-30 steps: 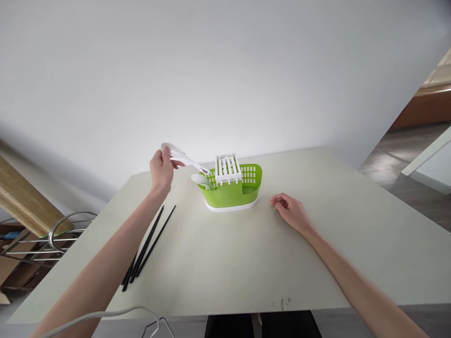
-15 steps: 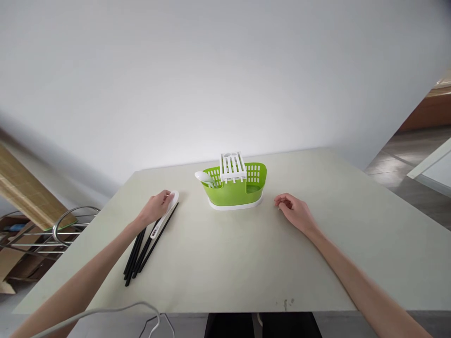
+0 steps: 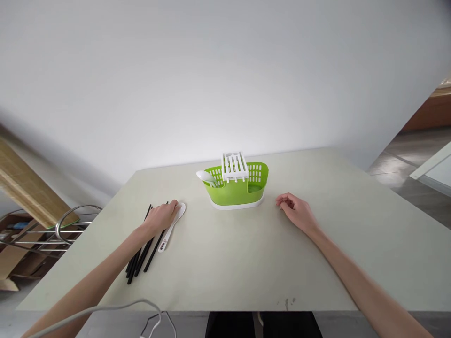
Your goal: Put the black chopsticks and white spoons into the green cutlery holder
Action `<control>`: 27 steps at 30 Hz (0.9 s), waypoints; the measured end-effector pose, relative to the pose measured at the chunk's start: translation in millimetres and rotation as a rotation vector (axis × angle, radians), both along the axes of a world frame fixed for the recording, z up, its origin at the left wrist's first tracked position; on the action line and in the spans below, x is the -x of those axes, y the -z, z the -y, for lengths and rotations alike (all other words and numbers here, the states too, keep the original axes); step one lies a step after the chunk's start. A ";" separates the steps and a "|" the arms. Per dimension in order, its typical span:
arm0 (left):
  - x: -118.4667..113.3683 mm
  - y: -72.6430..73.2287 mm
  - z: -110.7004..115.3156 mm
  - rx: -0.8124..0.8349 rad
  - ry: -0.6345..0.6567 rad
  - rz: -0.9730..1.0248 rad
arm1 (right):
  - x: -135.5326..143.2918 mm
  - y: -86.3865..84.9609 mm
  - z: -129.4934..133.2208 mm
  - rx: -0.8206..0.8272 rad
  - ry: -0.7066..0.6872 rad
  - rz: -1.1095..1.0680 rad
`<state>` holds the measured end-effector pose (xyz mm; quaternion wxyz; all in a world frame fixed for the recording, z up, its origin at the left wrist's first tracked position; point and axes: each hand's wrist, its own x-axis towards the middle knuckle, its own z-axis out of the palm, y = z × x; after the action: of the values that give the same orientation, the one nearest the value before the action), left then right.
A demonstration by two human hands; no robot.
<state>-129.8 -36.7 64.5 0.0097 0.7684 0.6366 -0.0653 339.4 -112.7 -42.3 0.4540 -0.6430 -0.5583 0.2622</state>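
A white spoon (image 3: 169, 233) with dark marks on its handle lies on the table, its bowl pointing away from me. My left hand (image 3: 160, 219) is closed at the left edge of the bowl, fingertips touching it. Several black chopsticks (image 3: 143, 258) lie beside the spoon and partly under that hand. Resting on the table at the right, my right hand (image 3: 294, 211) has its fingers loosely curled, and nothing shows in them. Between the hands stands a green basket (image 3: 234, 193) with a white base and a white slotted rack (image 3: 235, 166) on top. Another white spoon (image 3: 207, 177) leans in its left side.
The pale table (image 3: 246, 267) meets a white wall (image 3: 225, 84) at its back. To the left are a metal rack (image 3: 66, 230), a rolled bamboo mat (image 3: 31, 183) and a cardboard box (image 3: 14, 260). A white cable (image 3: 120, 307) crosses the near left edge.
My left hand has moved slightly right and nearer to me, taking the spoon off the chopsticks onto the table at their right. My right hand stays in place.
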 end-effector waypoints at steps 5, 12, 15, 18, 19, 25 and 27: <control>-9.5 -7.9 0.1 0.000 -0.013 -0.149 | -0.5 0.3 0.4 0.001 -0.015 -0.008; -59.2 -49.6 4.6 -0.159 0.060 0.397 | -0.2 0.6 -0.1 0.001 -0.010 -0.002; -88.1 -63.1 1.7 -0.208 0.044 0.603 | 0.5 0.3 0.0 -0.004 -0.009 -0.005; -107.6 -66.8 -10.7 -0.231 0.044 0.650 | 1.2 0.1 -0.3 -0.012 -0.015 -0.013; -111.1 -66.4 -16.2 -0.214 0.057 0.675 | 1.4 0.0 -0.4 -0.013 -0.014 -0.011; -115.7 -63.0 -40.5 -0.105 0.070 0.922 | 3.0 -0.4 -1.6 0.004 -0.013 -0.015; -116.7 -64.1 -41.8 -0.093 0.063 0.962 | 3.5 -0.2 -1.7 0.007 -0.016 -0.012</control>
<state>-13.1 5.2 128.5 0.2666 0.7301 0.5384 0.3255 335.9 -111.0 -42.2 0.4529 -0.6387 -0.5597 0.2716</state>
